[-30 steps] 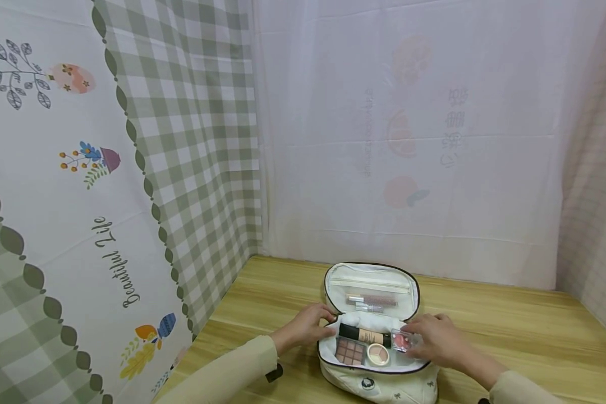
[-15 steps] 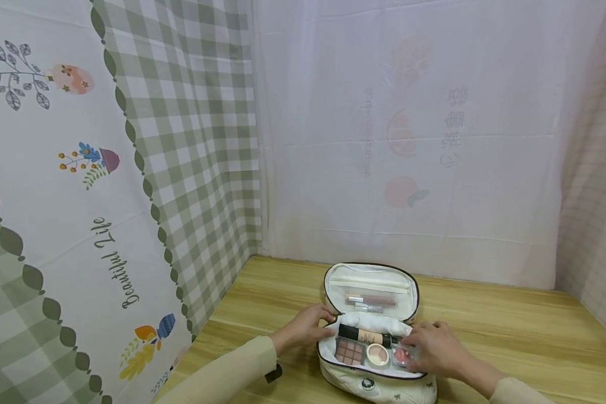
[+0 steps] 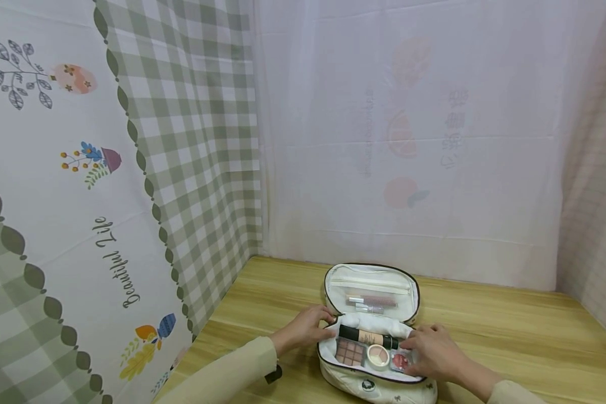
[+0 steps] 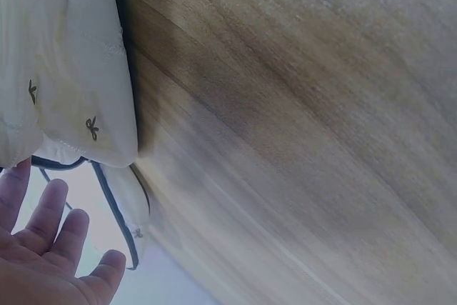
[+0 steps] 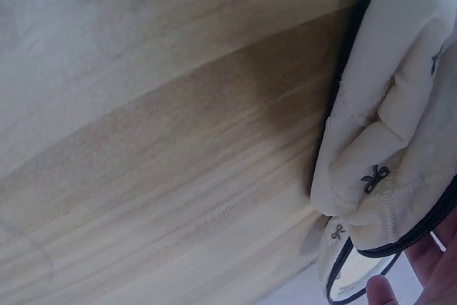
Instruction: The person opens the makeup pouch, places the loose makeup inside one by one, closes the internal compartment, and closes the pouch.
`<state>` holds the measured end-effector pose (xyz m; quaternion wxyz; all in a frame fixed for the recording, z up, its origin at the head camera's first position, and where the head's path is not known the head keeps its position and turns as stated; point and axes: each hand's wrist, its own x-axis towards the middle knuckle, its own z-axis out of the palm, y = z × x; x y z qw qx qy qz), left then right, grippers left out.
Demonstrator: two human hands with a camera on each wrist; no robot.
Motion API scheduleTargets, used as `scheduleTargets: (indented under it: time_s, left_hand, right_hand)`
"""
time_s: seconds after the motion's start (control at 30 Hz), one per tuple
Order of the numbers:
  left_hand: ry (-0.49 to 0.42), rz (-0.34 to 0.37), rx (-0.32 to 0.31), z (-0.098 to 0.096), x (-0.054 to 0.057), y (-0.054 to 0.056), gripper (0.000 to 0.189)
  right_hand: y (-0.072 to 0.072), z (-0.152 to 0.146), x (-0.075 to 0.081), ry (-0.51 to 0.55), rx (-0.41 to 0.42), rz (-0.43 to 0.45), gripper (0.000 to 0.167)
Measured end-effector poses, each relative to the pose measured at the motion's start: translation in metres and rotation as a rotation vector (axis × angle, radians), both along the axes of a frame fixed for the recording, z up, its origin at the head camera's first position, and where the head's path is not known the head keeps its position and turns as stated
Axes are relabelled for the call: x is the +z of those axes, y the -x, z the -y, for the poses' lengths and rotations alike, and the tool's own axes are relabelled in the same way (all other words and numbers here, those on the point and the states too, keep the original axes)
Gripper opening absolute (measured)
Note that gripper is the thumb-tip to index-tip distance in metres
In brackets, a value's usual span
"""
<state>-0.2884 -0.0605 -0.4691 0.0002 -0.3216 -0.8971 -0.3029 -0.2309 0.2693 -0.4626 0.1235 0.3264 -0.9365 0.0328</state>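
Observation:
A cream makeup bag (image 3: pixel 373 387) with dark piping stands with its lid raised. Inside lie a foundation tube (image 3: pixel 367 336) with a black cap, a brown eyeshadow palette (image 3: pixel 350 352), a round three-colour compact (image 3: pixel 378 357) and a small clear blush case (image 3: pixel 400 361) with pink in it. My left hand (image 3: pixel 305 328) holds the bag's left rim, thumb over the edge; in the left wrist view its other fingers spread outside. My right hand (image 3: pixel 436 353) reaches over the right rim, its fingertips and thumb about the blush case. In the right wrist view the bag's side hides most of that hand.
The bag's lid (image 3: pixel 371 280) leans back, with slim tubes (image 3: pixel 371 301) behind its clear pocket. Wood-grain table (image 3: pixel 515 336) spreads around the bag. A checked cloth (image 3: pixel 197 140) hangs at the left and a white one (image 3: pixel 333 112) at the back.
My right hand has lowered the blush case beside the round compact, toward the bag's near right side, where it lies flatter. The left hand keeps its place on the rim.

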Motion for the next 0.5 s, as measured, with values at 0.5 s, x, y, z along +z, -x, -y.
scheduleTargets:
  time_s: [0.5]
  left_hand:
    - [-0.007,0.059,0.050,0.002,0.004,-0.004,0.027]
  right_hand:
    - [0.000,-0.001,0.010,0.064,-0.049,-0.015,0.043]
